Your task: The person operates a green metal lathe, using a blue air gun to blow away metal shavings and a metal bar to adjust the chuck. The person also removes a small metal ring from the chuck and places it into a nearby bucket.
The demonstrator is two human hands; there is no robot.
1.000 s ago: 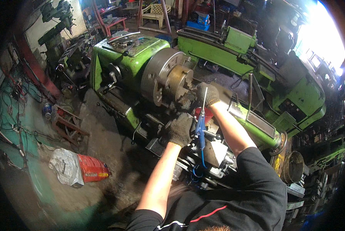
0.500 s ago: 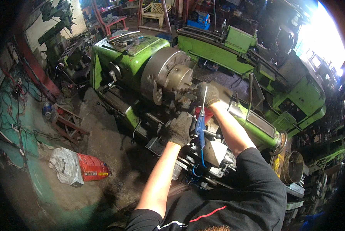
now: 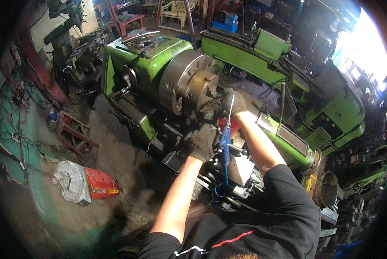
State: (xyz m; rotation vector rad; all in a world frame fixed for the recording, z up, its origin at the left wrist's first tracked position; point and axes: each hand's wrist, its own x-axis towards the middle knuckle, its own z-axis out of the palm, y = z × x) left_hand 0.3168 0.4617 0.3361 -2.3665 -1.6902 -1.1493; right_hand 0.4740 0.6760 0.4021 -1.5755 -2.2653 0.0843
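So I'm leaning over my green-painted metal lathe [image 3: 164, 59], and the landmark here is the big round grey steel chuck [image 3: 176, 80]. The stubby gold-brown metal cylinder with a notched front edge [image 3: 198, 89] is right at the chuck's front face, on the side toward my right hand.

My right hand in a dark grey knit glove [image 3: 233, 102] is just to the right of the chuck, close to the cylinder's front. The fingers are bent, not spread, but I can't tell if they're pinching anything or actually touching the metal. My left hand in a matching dark grey glove [image 3: 203, 142] is on my side of the chuck, a bit lower, knuckles up and fingers bunched. Whatever's under the palm is hidden, so no clue what it's gripping, if anything. The hands are apart from each other.

Also on my side of the chuck, past my left hand to the right, there's a blue air gun with a thin silver nozzle [image 3: 225, 144], nozzle up, and a red cup-shaped container [image 3: 231, 126] right by it. Well off to the chuck's left, nearer me, a red-and-white sack [image 3: 102, 183] lies on the floor.
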